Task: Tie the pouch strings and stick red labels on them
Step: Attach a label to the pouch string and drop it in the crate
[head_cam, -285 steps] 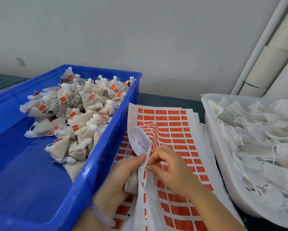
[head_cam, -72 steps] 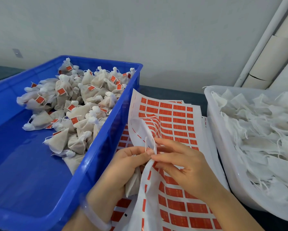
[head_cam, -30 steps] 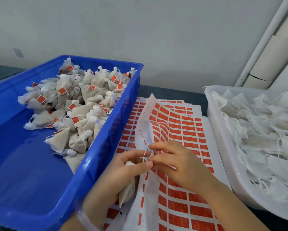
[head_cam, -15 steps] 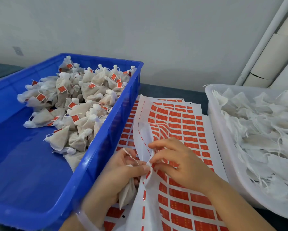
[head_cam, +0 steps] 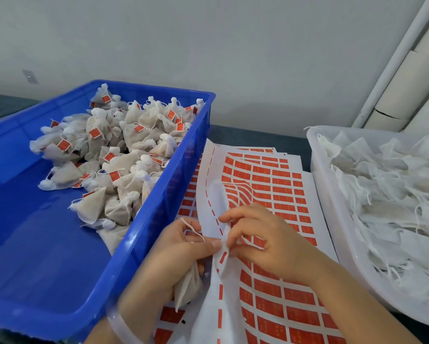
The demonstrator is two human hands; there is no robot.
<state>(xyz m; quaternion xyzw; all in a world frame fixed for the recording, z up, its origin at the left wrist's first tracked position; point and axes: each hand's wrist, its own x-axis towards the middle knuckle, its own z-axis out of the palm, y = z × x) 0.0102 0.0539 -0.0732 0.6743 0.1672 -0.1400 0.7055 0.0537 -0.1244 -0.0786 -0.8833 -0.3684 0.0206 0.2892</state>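
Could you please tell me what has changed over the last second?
The right hand has moved from the pouch string to pinch the curled edge of the label sheet. The left hand still grips the pouch. The blue bin and white bin look unchanged.

Glossy, smooth blue plastic on the crate (head_cam: 158, 227), matt woven cloth on the tied pouches (head_cam: 124, 167), slick white backing paper curling under the red label sheet (head_cam: 270, 194), and a milky, semi-gloss plastic tub (head_cam: 332, 219) of soft white fabric bags (head_cam: 392, 194).
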